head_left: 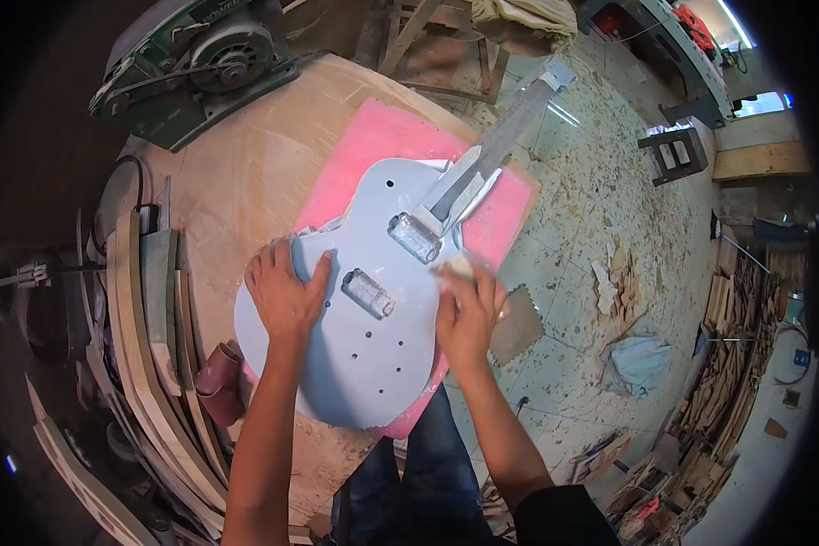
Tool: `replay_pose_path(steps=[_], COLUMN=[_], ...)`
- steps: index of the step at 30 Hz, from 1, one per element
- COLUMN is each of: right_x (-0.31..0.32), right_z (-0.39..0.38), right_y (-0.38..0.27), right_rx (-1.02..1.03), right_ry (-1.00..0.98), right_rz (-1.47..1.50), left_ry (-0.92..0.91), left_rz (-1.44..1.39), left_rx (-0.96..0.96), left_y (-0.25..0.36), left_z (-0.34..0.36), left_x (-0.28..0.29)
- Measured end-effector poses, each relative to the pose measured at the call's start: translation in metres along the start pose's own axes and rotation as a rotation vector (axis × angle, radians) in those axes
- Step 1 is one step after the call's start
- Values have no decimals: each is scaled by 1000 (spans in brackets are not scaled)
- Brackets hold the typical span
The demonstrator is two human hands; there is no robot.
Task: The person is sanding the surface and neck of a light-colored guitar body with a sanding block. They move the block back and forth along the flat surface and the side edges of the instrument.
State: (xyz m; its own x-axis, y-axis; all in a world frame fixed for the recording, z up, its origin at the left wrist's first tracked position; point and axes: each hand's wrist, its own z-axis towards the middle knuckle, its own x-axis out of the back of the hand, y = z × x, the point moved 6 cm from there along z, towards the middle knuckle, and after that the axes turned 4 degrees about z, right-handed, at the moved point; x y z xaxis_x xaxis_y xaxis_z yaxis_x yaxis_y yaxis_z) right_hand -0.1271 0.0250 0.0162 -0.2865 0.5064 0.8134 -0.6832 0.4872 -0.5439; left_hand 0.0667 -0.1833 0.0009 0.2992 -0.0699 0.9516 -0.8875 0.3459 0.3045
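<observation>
A pale grey-white electric guitar body (355, 358) lies face up on a pink foam sheet (357, 146), its neck wrapped in grey and white covering (493, 136) and pointing to the far right. Two rectangular pickup cavities and several small holes show in its top. My left hand (287, 284) rests on the left side of the body, fingers spread, thumb toward the lower cavity. At the body's right edge, just below the cutaway, my right hand (469, 314) pinches a small pale pad (461, 267); its exact kind is unclear.
The wooden workbench (218, 182) carries a green belt-driven machine (191, 77) at the far left. Long wood strips (146, 337) and a dark red rolled piece (218, 387) are at the left. Shavings litter the tiled floor (582, 227), near a light blue cloth (637, 366) and stacked wood offcuts.
</observation>
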Motion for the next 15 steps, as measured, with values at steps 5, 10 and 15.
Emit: replay_pose_path(steps=[5, 10, 15], right_x=[2, 1, 0], right_z=[-10, -10, 8], right_y=[-2, 1, 0], right_rx=[-84, -19, -76], right_ry=[46, 24, 69], right_rz=[34, 50, 19], left_ry=[16, 32, 22], left_rz=[-5, -48, -31], left_rx=[-9, -4, -9], left_y=[-2, -2, 0], left_z=[-1, -1, 0], left_x=[0, 0, -4])
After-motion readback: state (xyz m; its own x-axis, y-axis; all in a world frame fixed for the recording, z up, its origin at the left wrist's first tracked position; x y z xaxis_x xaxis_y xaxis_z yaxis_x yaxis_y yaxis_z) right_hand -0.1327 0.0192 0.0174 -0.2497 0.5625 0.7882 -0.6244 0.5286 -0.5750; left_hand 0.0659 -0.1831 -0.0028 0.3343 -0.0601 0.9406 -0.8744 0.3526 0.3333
